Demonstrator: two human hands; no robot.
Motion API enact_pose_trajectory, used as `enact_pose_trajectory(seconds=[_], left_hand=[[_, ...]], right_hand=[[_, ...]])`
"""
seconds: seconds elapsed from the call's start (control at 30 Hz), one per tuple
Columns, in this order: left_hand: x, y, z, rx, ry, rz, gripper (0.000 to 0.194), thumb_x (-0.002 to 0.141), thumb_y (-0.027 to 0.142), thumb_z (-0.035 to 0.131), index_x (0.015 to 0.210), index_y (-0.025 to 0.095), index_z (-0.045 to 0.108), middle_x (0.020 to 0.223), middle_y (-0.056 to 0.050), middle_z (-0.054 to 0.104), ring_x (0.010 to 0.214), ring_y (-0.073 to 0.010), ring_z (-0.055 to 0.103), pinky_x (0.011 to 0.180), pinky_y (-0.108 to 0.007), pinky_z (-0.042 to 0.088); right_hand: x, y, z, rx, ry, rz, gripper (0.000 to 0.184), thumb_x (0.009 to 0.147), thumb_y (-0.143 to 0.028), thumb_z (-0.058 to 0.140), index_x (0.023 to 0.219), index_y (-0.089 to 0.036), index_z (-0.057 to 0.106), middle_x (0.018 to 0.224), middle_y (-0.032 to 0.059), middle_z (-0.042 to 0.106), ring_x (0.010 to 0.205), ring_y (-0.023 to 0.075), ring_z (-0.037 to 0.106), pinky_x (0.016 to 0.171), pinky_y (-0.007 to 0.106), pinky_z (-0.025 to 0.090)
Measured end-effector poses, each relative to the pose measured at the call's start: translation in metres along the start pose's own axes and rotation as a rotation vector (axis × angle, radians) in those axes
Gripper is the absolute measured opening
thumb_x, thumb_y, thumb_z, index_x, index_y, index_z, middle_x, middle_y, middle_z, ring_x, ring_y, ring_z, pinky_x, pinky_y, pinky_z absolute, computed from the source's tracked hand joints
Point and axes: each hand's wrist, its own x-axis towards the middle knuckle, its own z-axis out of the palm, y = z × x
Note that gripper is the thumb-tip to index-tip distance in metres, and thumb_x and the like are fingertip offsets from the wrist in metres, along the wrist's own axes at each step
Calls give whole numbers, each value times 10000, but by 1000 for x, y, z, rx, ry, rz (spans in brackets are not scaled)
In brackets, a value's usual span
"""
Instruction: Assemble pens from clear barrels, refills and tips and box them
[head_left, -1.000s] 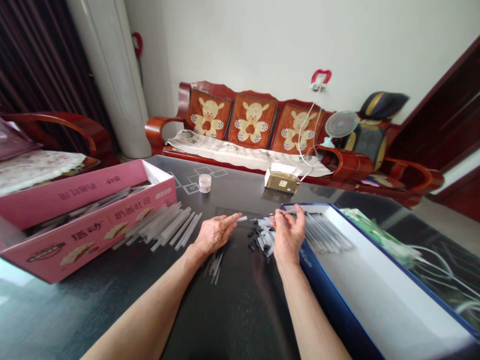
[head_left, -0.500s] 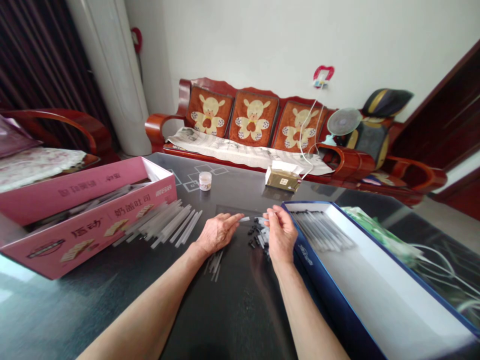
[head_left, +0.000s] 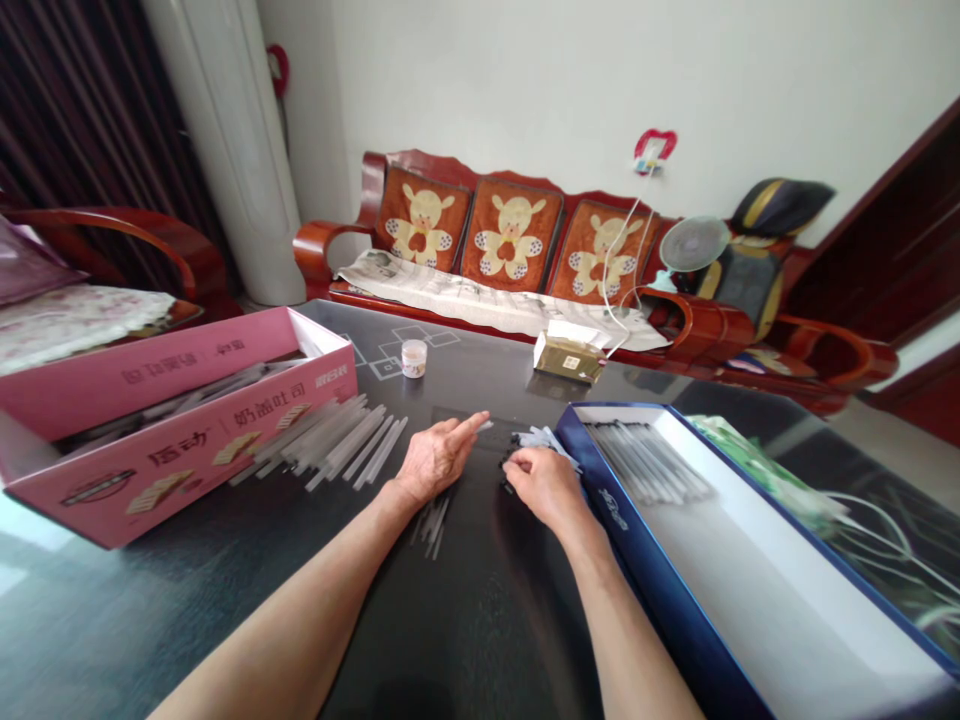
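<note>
My left hand (head_left: 437,456) rests on the dark table (head_left: 465,620), fingers held together and pointing right, with a short clear tube (head_left: 487,425) pinched at the fingertips. My right hand (head_left: 541,480) is palm down with fingers curled over a small heap of black caps and clear pieces (head_left: 534,440), just left of the blue box (head_left: 637,570). What its fingers hold is hidden. A few thin clear tubes (head_left: 432,524) lie under my left wrist. A larger pile of clear tubes (head_left: 337,445) lies further left.
An open pink carton (head_left: 172,430) stands at the left. The blue box's white inside holds a row of assembled pens (head_left: 645,460). A small white jar (head_left: 413,357) and a gold box (head_left: 568,358) sit at the back. White cables (head_left: 862,520) lie far right, a red sofa (head_left: 510,250) behind.
My right hand has come down from in front of the blue box, where it was raised with fingers apart, onto the heap of caps and curled shut. My left hand barely moved.
</note>
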Motion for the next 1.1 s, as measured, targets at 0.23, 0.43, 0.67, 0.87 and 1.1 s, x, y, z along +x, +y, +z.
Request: enact_pose_trajectory(seconds=[0.23,0.43,0.67,0.87,1.1], left_hand=[[-1,-2,3,-34,-10,-11,399,954,279,389,1344,244,467,929,-40,682,862,-148,645,713,-210,505],[0,-5,5,-100,4,14,304,949,231,371,1192,182,547,950,-70,671,880,-163,639,784,-254,516],[0,0,1,-84,-27,32,302,954,305,402,1173,202,582,894,-52,668,836,-163,643,742,-245,505],[-1,2,-1,-59,-71,60,364,955,304,396,1293,257,522,870,-32,658,775,-143,635,674,-217,486],[-1,5,-2,-50,-103,60,356,956,308,396,1279,258,535,830,-24,643,754,-142,629,649,-206,468]], right_hand=[[-7,-11,3,-251,-67,-11,146,726,-233,643,604,-237,722,632,72,690,589,195,628,535,292,405],[-6,-4,13,-153,-24,-31,86,665,-152,653,623,-222,680,668,58,670,616,191,627,581,299,446],[9,-5,19,643,163,124,165,703,-327,629,806,-201,652,720,9,696,658,166,648,616,292,520],[11,-7,28,1111,181,362,348,612,-377,742,866,-150,669,741,27,705,675,161,684,587,266,550],[9,-9,32,1142,161,339,355,596,-374,771,851,-143,686,705,25,714,654,174,702,585,279,575]])
